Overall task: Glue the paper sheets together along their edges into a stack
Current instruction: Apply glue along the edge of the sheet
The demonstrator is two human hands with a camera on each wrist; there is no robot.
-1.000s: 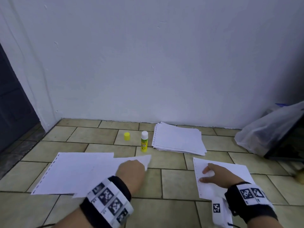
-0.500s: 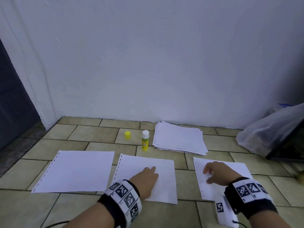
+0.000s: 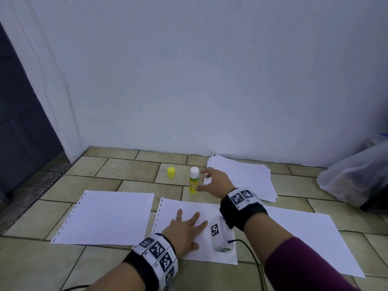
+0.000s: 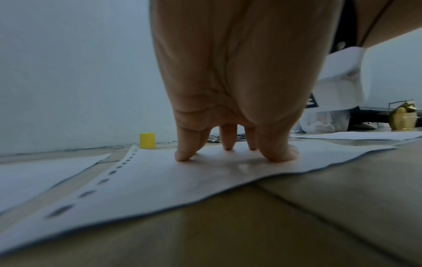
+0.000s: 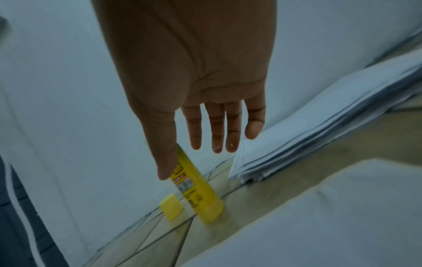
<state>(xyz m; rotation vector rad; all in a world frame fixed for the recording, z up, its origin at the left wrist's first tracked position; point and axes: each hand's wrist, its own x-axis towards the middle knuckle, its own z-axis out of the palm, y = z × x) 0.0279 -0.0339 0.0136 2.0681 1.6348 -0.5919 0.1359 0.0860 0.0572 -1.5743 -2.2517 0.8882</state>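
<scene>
Three white sheets lie side by side on the tiled floor: a left sheet, a middle sheet and a right sheet. My left hand presses flat on the middle sheet with its fingers spread. An uncapped yellow glue stick stands upright behind that sheet. My right hand hovers open just right of the glue stick, thumb beside it and fingers straight, not gripping it. The yellow cap stands left of the stick. A stack of paper lies by the wall.
A white wall rises right behind the paper stack. A clear plastic bag sits at the far right. A dark door is at the left. A cable trails from my right wrist across the floor.
My right hand left the right sheet and reached forward and left to the glue stick. My left hand has spread flat on the middle sheet it laid down.
</scene>
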